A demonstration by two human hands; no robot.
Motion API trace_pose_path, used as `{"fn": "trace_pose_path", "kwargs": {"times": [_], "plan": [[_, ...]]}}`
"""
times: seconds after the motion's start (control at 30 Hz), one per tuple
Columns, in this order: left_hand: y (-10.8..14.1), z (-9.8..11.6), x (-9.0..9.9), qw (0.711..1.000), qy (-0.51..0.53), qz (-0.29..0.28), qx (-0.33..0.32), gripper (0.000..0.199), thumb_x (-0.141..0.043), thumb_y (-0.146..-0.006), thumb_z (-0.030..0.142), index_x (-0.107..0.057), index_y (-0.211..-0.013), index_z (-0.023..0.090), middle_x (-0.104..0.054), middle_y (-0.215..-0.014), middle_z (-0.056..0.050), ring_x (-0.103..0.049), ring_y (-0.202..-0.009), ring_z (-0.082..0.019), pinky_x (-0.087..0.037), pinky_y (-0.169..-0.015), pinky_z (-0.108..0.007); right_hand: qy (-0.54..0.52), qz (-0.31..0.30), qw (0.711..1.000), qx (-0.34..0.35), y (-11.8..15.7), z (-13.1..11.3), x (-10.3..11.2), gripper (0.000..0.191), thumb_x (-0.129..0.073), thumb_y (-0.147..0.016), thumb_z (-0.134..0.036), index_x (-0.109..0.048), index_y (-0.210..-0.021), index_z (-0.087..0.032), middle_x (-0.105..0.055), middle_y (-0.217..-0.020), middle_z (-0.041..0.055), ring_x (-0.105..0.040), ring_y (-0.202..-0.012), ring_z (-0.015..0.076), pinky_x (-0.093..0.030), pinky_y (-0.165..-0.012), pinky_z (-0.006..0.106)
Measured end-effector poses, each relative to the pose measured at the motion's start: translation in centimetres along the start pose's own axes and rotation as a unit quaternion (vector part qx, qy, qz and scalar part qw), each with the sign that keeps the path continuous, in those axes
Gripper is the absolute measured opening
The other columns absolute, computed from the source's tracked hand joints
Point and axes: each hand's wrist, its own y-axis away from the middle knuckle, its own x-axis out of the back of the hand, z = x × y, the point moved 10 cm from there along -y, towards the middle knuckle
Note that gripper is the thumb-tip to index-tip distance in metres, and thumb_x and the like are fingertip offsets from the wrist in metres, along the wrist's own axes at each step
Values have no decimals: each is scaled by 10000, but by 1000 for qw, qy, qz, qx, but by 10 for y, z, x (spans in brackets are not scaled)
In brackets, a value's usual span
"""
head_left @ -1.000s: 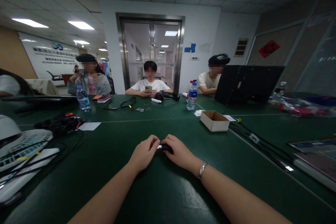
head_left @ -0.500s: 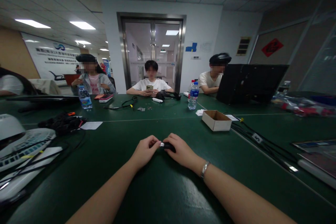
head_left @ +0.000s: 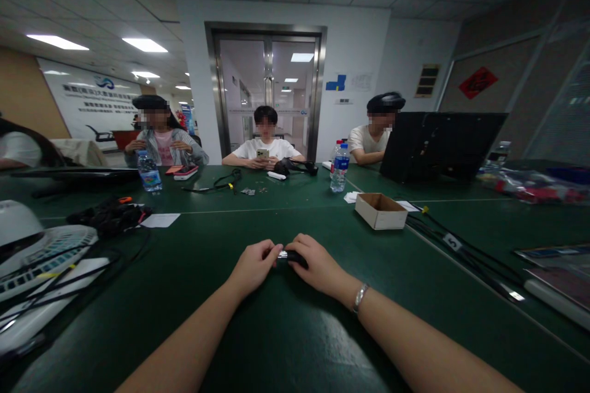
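Between my two hands, low over the green table [head_left: 193,325], is a small black cylindrical object [head_left: 295,257] with a shiny silver end. My right hand [head_left: 316,263] is wrapped round its black part. The fingertips of my left hand [head_left: 255,265] pinch the silver end. What exactly the object is, I cannot tell. A silver bracelet [head_left: 360,298] circles my right wrist.
Beyond my right hand stands an open cardboard box [head_left: 380,219]. Black cables [head_left: 470,261] run along the right. A white fan [head_left: 50,252] and a dark tangle [head_left: 108,216] lie left. Across the table are bottles [head_left: 340,169], a monitor [head_left: 442,146] and seated people.
My left fingertips have shifted very slightly, and a little more of the silver end shows between my hands. My right hand looks nearly still.
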Motion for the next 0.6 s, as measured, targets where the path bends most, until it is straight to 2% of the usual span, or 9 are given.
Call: {"fn": "trace_pose_path", "kwargs": {"times": [0.33,0.6], "plan": [[-3,1,-3,999,-29,-5,-16,508,-303,-868,585,-577,-708,188,-555,-619,26,-514,-583,-137,-342,-570,-244,24,3,999,23,0,-2,-3,212,-584,-793,-101,-568,-987,-185,-545,-961,50,-507,-905,178,-450,-802,321],[3,11,-7,994,-103,-13,-42,544,-197,-916,525,-578,-708,197,-583,-641,12,-543,-610,-142,-353,-582,-250,83,-46,995,39,0,-13,-11,161,-527,-878,-227,-567,-1027,-181,-576,-925,57,-506,-859,178,-447,-760,302]]}}
